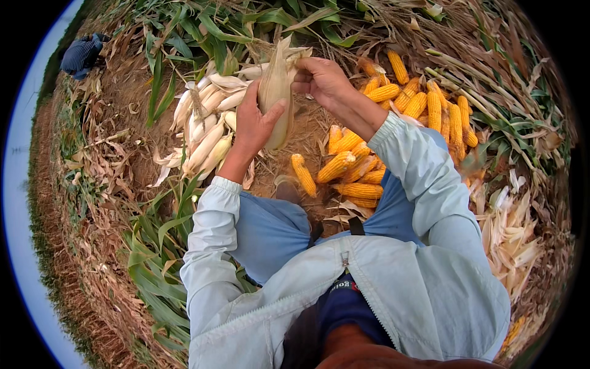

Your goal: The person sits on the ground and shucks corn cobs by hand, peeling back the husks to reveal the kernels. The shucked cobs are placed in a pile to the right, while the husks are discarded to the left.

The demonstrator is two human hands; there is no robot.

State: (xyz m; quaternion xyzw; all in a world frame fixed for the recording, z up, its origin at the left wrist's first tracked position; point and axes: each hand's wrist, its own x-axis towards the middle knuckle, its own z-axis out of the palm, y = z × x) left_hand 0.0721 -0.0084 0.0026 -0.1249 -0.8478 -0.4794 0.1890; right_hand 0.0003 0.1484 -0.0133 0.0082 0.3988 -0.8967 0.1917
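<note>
My left hand (pixel 254 121) is wrapped around an unhusked ear of corn (pixel 276 99), held with its pointed tip away from me. The pale, dry husk still covers the side that I see. Beside the tip, my right hand (pixel 321 80) pinches a strip of the dry husk (pixel 297 56) at the ear's right side. Beyond and left of my left hand lies a heap of ears in pale husks (pixel 207 127). Bare yellow corn cobs (pixel 417 106) are piled beyond my right forearm, and more bare cobs (pixel 339 167) lie on the soil between my legs.
Green corn leaves (pixel 161 276) spread at my left, with more stalks and leaves (pixel 258 23) across the far side. Cut dry stalks (pixel 484 78) lie at the right, above a pile of stripped husks (pixel 509 240). Another person (pixel 82 55) bends down at the far left.
</note>
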